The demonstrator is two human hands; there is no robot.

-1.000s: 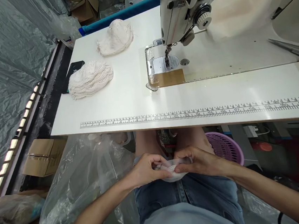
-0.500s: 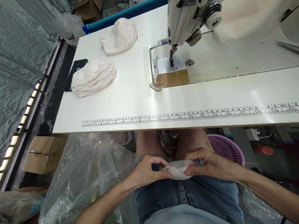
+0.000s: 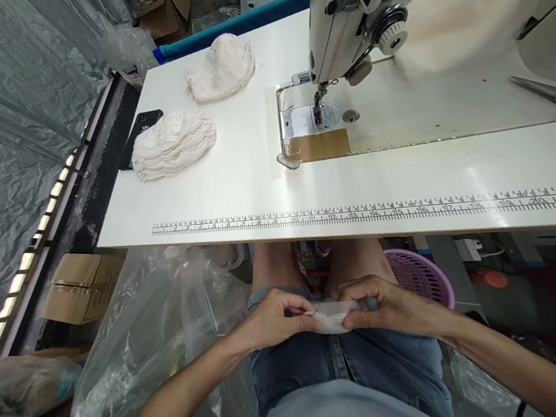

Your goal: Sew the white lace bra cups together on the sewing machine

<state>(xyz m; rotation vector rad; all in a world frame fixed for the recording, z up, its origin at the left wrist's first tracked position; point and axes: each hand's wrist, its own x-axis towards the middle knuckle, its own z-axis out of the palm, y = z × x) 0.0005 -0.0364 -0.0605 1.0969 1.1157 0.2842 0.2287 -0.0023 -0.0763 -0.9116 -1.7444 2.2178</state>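
Note:
Over my lap, a small piece of white knitted fabric (image 3: pixel 331 318) with a sheer edge stretches between my hands. My left hand (image 3: pixel 288 315) pinches its left end between thumb and fingers. At the other end, my right hand (image 3: pixel 373 304) grips it the same way, thumb in front. Parts of the piece are hidden behind the fingers. On the table, a stack of white knitted pieces (image 3: pixel 173 145) lies at the left, partly over a dark flat object (image 3: pixel 140 133). Behind it sits another white fabric piece (image 3: pixel 222 68) with loose threads.
A sewing machine (image 3: pixel 349 24) stands on the white table (image 3: pixel 237 193), whose front edge carries a printed ruler (image 3: pixel 372 215). Scissors (image 3: pixel 547 92) lie at the right. Below are a purple basket (image 3: pixel 419 277), clear plastic sheeting (image 3: pixel 157 338) and a cardboard box (image 3: pixel 83 286).
The hands have drawn very slightly closer together, and the fabric between them looks a little narrower. Both still grip it, and the things on the table stay put.

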